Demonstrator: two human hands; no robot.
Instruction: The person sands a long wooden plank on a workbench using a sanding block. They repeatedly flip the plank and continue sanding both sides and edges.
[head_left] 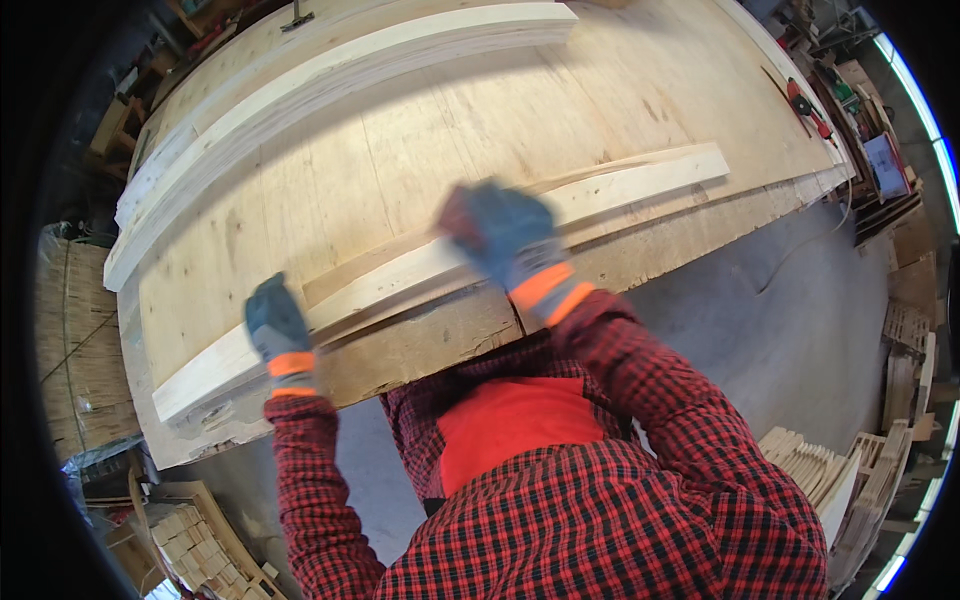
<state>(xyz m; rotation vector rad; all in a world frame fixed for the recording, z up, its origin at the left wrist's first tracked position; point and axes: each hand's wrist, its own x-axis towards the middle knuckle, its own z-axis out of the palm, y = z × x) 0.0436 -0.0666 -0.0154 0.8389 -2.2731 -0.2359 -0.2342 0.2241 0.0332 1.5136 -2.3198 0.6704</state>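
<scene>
A long pale wooden board (390,278) lies along the near edge of a plywood-topped table (340,150). Toward its left end, my left hand (277,318), in a blue-grey glove with an orange cuff, is closed over the board. My right hand (505,235), gloved the same way, is over the middle of the board and smeared by motion. Its fingers look curled, and a reddish-brown patch shows at their front; what this is I cannot make out. Behind the board's right half, a thinner wooden strip (610,168) shows.
A stack of long boards (340,75) lies across the far side of the table. A red-and-black tool (808,108) rests near the far right corner. Bundled wood pieces (195,550) stand at lower left, and more slats (805,465) at lower right.
</scene>
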